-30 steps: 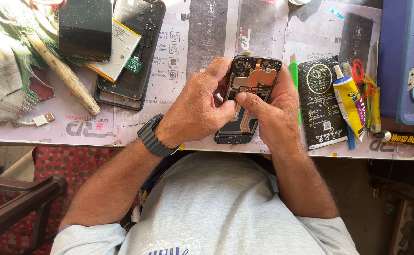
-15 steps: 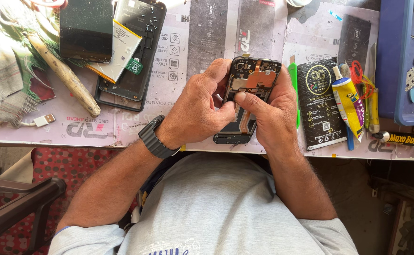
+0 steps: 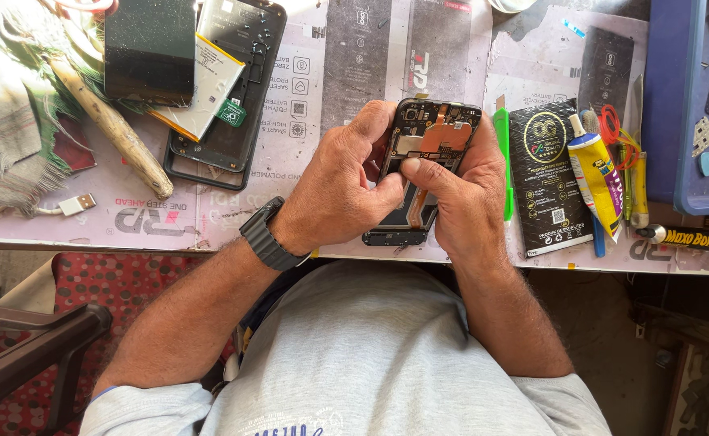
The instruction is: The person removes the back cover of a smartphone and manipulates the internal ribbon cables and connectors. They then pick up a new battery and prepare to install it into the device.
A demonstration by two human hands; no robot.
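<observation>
An opened black phone with its back cover off shows copper-coloured parts and a flex cable inside. It lies at the near edge of the worktable. My left hand, with a black watch on its wrist, grips the phone's left side. On the other side my right hand holds the phone, its thumb pressing on the inner parts near the middle. The phone's lower half is largely hidden under both hands.
A second opened phone frame with a loose battery and a dark screen panel lies at the back left beside a wooden stick. Right of the hands: a green pry tool, a black packet, glue tubes, a blue tray.
Both hands stay on the phone. My right thumb has shifted slightly over the inner parts.
</observation>
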